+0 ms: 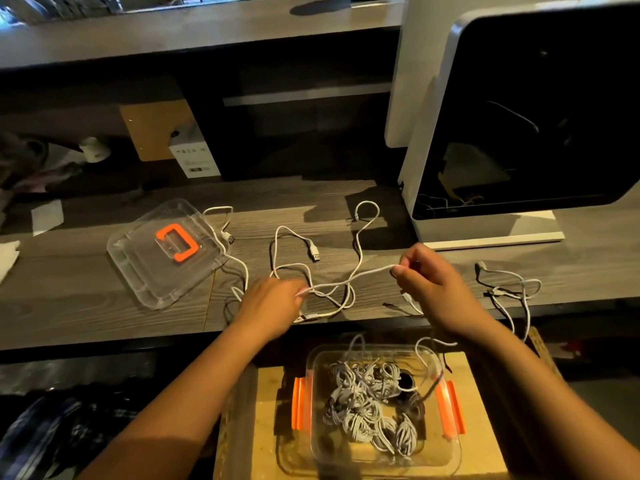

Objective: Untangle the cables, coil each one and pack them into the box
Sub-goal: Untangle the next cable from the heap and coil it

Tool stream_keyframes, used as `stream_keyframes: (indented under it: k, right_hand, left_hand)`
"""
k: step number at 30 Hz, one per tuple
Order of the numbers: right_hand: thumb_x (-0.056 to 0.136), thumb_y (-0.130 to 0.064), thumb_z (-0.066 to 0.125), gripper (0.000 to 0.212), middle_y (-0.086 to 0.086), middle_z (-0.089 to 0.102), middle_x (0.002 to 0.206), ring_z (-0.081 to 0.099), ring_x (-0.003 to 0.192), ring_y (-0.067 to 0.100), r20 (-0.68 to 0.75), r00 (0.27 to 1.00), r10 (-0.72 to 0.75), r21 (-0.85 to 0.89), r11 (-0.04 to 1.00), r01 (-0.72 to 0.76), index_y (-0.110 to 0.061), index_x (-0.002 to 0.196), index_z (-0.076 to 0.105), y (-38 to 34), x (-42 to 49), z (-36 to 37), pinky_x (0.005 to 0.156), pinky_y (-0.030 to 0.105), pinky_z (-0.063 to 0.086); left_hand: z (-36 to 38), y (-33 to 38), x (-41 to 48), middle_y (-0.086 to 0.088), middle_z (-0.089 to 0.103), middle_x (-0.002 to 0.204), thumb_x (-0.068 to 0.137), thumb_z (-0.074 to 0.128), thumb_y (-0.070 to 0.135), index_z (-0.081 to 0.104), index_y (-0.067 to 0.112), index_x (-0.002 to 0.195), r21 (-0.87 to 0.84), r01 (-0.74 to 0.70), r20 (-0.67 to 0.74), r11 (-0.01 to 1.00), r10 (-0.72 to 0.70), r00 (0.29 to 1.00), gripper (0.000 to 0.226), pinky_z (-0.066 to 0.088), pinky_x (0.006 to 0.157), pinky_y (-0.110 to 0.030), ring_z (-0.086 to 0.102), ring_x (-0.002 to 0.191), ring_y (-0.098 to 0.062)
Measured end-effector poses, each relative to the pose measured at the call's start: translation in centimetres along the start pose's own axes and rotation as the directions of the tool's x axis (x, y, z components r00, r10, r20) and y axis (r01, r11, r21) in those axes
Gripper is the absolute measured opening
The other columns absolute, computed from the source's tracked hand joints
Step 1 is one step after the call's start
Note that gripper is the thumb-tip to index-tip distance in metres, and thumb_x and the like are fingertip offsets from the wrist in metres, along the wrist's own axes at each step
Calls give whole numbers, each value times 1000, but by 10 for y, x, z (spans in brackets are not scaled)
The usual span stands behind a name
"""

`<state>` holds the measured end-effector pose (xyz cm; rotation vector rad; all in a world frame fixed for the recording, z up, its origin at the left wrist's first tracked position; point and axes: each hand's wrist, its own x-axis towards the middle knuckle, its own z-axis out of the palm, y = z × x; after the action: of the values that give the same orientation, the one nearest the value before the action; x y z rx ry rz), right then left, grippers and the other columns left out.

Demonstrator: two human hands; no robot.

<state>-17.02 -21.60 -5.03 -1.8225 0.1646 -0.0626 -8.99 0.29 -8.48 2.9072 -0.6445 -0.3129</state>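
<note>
On the wooden worktop point(86, 299), at far left, a clear lid point(138, 271) with an orange handle point(177, 242) lies flat, off the box. One white cable point(246, 277) curves past its right edge.

Next across, the left hand point(273, 303) pinches a white strand where several loops cross, fingers curled. The tangle point(332, 284) lies loose on the worktop between the hands, with a USB plug point(314, 252) free above it.

Below the worktop edge, the clear box point(450, 452) with orange latches point(299, 403) sits on a pale wooden stand point(263, 438) and holds many coiled cables point(363, 410).

The right hand point(429, 282) pinches what appears to be the same strand between thumb and fingertips. The strand runs nearly straight between the hands.

Further right, a separate cable point(512, 289) lies loose, partly hanging over the edge.

Assessment: untangling is in hand and packing is well along, with a few cables outstanding. The next move calls for easing the held strand out of the loops by the left hand without tightening the crossing, then coiling it.
</note>
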Motion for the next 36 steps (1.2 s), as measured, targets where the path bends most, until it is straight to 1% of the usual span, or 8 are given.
stream_keyframes:
  k: [4,7,14,17,23,27,31,36]
  right_hand:
    - [95,-14,50,15,0,49,66,42,52,1,-85,995,-54,-120,992,44,-11,80,48,1,8,-5,52,18,36]
    - [96,-12,48,17,2,47,65,41,56,9,-198,980,-1,2,1000,1,-12,79,47,7,13,-11,52,22,34]
    - [97,-17,47,21,6,49,68,40,55,13,-314,943,109,75,993,-90,-15,77,46,21,21,-12,48,23,34]
    - [97,-20,47,21,6,47,68,41,59,18,-342,923,176,30,984,-176,-15,77,48,39,22,-8,55,31,35]
    - [101,-25,36,28,3,52,75,48,63,6,293,912,286,-228,948,-224,-10,84,53,52,-7,32,59,20,40]
    - [101,-28,39,25,-7,56,74,48,63,-1,533,806,257,-419,908,-13,-21,82,54,36,-17,64,62,17,39]
    - [98,-18,44,15,2,62,100,55,88,13,507,847,162,-482,868,122,-13,105,57,27,-21,65,73,23,40]
    - [99,-22,44,24,-10,43,67,38,57,-1,501,851,159,-591,781,202,-24,75,51,5,-16,34,53,15,32]
  left_hand:
    - [8,1,2,1,58,77,93,54,27,69,18,84,-489,7,31,872,9,999,19,42,71,-30,55,77,-15]
    - [3,15,-2,3,55,61,91,57,13,66,18,80,-869,69,61,490,-33,998,15,41,59,-17,50,54,-3]
    - [5,31,-14,14,51,51,95,44,3,60,8,114,-882,319,361,348,64,930,25,41,57,-15,44,48,1]
    - [1,40,-16,-2,65,100,97,39,5,51,7,126,-931,352,359,98,72,931,31,44,93,-21,59,102,-10]
    - [-27,71,-12,7,70,96,100,30,19,60,16,98,-988,-121,-111,-98,-105,988,30,49,85,-21,64,94,-7]
    - [-37,75,1,10,43,51,99,38,27,48,20,76,-961,-185,-230,205,-223,947,26,30,49,-25,37,46,-3]
    - [-24,57,15,-2,47,93,96,38,8,41,17,99,-534,-214,-329,818,32,944,10,33,73,-27,46,86,-18]
    - [-6,27,20,-12,57,111,93,33,6,43,15,112,-140,2,-164,990,-25,986,24,40,73,-38,53,97,-34]
